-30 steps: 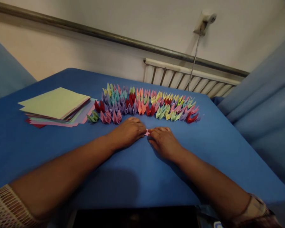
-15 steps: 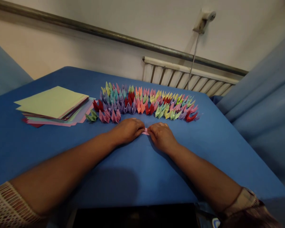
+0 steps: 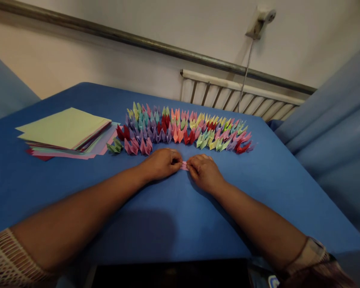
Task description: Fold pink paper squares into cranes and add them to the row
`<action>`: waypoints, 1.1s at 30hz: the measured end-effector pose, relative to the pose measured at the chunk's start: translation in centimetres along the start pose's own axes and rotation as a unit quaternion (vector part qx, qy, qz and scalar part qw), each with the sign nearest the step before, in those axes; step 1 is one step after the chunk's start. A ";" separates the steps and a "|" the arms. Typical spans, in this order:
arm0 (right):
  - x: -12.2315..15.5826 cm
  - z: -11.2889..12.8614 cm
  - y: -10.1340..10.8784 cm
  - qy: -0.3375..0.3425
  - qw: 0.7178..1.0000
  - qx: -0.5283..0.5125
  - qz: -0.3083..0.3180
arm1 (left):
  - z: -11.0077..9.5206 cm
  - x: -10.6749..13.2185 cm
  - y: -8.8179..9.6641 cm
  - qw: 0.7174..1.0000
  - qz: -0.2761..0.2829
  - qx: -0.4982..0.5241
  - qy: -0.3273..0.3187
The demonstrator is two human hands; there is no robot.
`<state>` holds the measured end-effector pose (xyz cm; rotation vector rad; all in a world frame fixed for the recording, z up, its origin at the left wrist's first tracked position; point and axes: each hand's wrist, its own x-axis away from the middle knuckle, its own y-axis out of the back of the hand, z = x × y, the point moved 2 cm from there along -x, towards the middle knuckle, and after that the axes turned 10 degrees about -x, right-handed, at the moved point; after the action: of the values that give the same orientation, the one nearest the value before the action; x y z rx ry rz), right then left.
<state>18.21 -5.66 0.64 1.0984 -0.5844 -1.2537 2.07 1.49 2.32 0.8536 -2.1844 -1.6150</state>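
Note:
Both my hands rest on the blue table point(image 3: 174, 216) and pinch a small pink folded paper piece point(image 3: 184, 165) between them. My left hand point(image 3: 162, 163) grips its left end with curled fingers. My right hand point(image 3: 204, 172) grips its right end the same way. Most of the pink piece is hidden under my fingertips. Just beyond my hands lie rows of several small folded paper pieces point(image 3: 183, 130) in many colours.
A stack of coloured square paper sheets point(image 3: 66, 131) lies at the left of the table. A white radiator point(image 3: 240, 98) and a metal rail run along the wall behind. Blue fabric point(image 3: 333, 136) hangs at the right. A dark object sits at the table's near edge.
My hands have closed in slightly on the pink piece, from lying flatter on it to pinching it. The view has shifted a little.

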 end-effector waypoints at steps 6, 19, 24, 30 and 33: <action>-0.1 0.0 -0.1 -0.003 1.000 -0.005 -0.001 | -0.1 0.2 -0.3 0.999 0.000 -0.034 0.007; 0.0 0.4 -0.1 0.025 0.998 0.057 0.017 | -1.1 0.0 -0.7 0.997 -0.005 -0.072 0.036; 0.4 0.5 -0.2 0.059 0.996 0.067 0.019 | -1.3 0.5 -0.5 0.995 -0.001 -0.100 0.010; 0.5 0.5 -0.3 0.055 0.997 0.056 0.021 | -0.6 0.9 -0.3 0.998 0.008 -0.057 -0.007; 0.5 0.4 -0.2 0.033 0.999 0.027 0.014 | -0.2 0.7 -0.3 0.999 0.010 -0.039 -0.012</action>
<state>17.92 -6.19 0.50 1.1680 -0.5841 -1.1790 1.69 0.84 2.06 0.7933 -2.1237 -1.6968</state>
